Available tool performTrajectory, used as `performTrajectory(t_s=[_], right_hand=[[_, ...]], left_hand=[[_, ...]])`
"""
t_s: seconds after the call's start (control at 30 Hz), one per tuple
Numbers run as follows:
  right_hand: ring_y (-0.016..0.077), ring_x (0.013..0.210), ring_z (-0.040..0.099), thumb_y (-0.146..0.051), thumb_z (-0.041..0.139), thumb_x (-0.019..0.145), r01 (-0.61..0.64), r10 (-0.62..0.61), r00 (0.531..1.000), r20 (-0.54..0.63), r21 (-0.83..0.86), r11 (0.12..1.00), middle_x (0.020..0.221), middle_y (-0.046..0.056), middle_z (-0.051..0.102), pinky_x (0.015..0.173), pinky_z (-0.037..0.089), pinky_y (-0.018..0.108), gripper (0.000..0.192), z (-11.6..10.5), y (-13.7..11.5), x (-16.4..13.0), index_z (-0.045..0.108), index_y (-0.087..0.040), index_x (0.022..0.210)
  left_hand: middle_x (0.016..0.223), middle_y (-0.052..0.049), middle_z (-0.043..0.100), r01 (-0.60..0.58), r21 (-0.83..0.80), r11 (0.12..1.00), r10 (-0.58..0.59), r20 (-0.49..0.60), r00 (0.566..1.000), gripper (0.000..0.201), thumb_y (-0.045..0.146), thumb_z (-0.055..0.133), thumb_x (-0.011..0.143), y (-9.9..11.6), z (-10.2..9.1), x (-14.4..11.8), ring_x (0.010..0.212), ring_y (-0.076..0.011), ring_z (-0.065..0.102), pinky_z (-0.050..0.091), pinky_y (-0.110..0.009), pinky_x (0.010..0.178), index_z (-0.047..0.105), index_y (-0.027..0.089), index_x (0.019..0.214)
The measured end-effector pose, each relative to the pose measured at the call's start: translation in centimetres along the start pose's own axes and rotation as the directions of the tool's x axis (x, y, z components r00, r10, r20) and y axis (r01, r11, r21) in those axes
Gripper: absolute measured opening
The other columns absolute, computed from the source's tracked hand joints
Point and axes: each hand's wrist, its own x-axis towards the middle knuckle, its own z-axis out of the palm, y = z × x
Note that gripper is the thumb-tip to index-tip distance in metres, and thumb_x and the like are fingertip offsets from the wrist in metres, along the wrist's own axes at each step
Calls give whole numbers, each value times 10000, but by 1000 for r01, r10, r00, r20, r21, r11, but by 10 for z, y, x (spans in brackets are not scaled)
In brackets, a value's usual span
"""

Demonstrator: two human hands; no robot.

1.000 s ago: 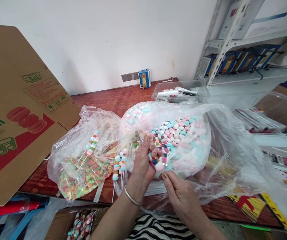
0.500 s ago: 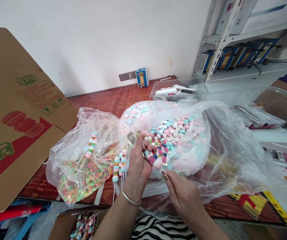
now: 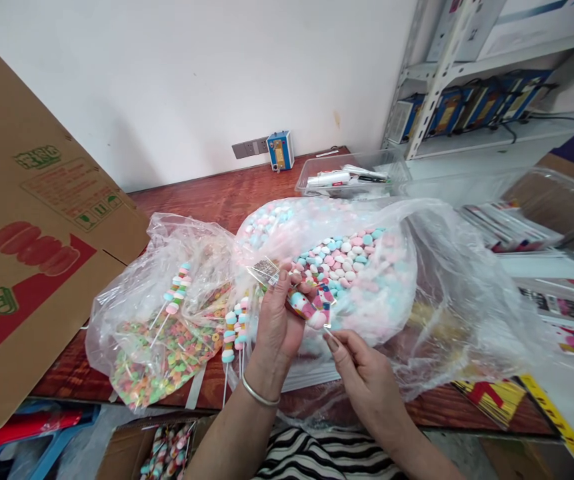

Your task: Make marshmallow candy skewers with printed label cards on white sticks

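My left hand [image 3: 283, 312] is closed around a small printed wrapper [image 3: 265, 270] of shiny clear film with pink, white and blue patterns. From the wrapper's lower end sticks out a marshmallow skewer [image 3: 317, 320], its pale end candy in view and the rest inside the film. Thumb and fingers of my right hand [image 3: 367, 373] pinch its thin white stick. Behind both hands lies a big clear bag of pink, blue and white marshmallows [image 3: 349, 257]. Several finished candy skewers [image 3: 229, 337] lie just left of my left wrist.
A clear bag of ring candies [image 3: 161, 360], with skewers [image 3: 177, 290] on top, lies at left beside a large cardboard box [image 3: 31, 220]. A plastic tray [image 3: 311, 187] with pens stands behind. Stacked wrappers [image 3: 511, 227] sit at right. Below the table's edge, a box holds skewers [image 3: 167, 450].
The view has shifted slightly, so the scene sits a little further left. My right hand has moved slightly up toward the wrapper's lower end; both hands keep their hold.
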Motion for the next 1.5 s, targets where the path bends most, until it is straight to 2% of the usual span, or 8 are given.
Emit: performTrajectory(t_s=[0.17, 0.27, 0.4, 0.53, 0.67, 0.97, 1.17, 1.5], right_hand=[[157, 540, 591, -242, 481, 977, 305, -360, 924, -131, -319, 897, 637, 62, 671, 547, 412, 263, 237, 0, 8, -1, 675, -107, 1000], [128, 467, 535, -332, 423, 999, 22, -24, 1000, 16, 114, 993, 556, 2, 589, 459, 384, 233, 293, -1, 3, -4, 645, -150, 941], [58, 286, 273, -479, 429, 978, -530, 342, 848, 404, 634, 564, 412, -122, 352, 323, 226, 180, 336, 4, -5, -6, 572, -183, 911], [31, 280, 256, -479, 532, 928, -544, 401, 825, 399, 753, 371, 397, -131, 380, 334, 219, 158, 310, 10, -5, -5, 554, -175, 873], [35, 278, 278, -496, 554, 912, -573, 412, 807, 423, 728, 376, 392, -125, 395, 320, 210, 153, 330, 9, -1, -6, 564, -167, 892], [42, 307, 238, -540, 515, 917, -515, 386, 852, 353, 697, 499, 397, -133, 359, 315, 226, 152, 358, 15, -6, -2, 530, -185, 875], [49, 326, 246, -538, 500, 922, -529, 388, 847, 363, 646, 550, 396, -130, 341, 337, 233, 161, 358, 8, -4, 1, 530, -187, 860], [64, 351, 262, -535, 466, 945, -512, 334, 859, 388, 626, 589, 416, -118, 356, 366, 247, 183, 361, 10, -2, -5, 539, -189, 873]], left_hand=[[697, 50, 525, -18, 27, 999, 18, -13, 1000, 175, 259, 710, 814, 7, 3, 2, 541, -46, 492, 479, -191, 574, 625, 157, 927], [680, 54, 504, 6, -16, 1000, -5, 15, 1000, 174, 278, 692, 832, 7, 1, 3, 519, -40, 468, 464, -182, 545, 618, 160, 936], [632, 66, 456, 75, -81, 994, -71, 51, 996, 201, 350, 659, 858, -6, 1, -1, 474, -36, 426, 444, -175, 513, 603, 170, 925], [654, 40, 518, 121, -51, 991, -119, 38, 992, 303, 449, 644, 848, -14, 0, -5, 532, -63, 508, 493, -204, 583, 614, 163, 948], [845, -11, 619, 55, -45, 997, -53, 40, 998, 341, 407, 706, 806, -1, -3, 4, 740, -121, 619, 542, -286, 757, 626, 170, 1037], [580, 85, 392, 146, -66, 987, -142, 54, 988, 247, 321, 735, 796, -20, -1, -5, 422, -11, 330, 357, -138, 443, 549, 161, 765], [713, 30, 555, 117, -78, 990, -114, 42, 993, 232, 353, 690, 829, -8, -3, 1, 614, -77, 564, 532, -245, 698, 612, 164, 938], [642, 63, 469, 107, -81, 991, -113, -80, 990, 227, 351, 682, 839, 0, 2, 7, 444, -24, 415, 410, -147, 434, 552, 164, 838]])
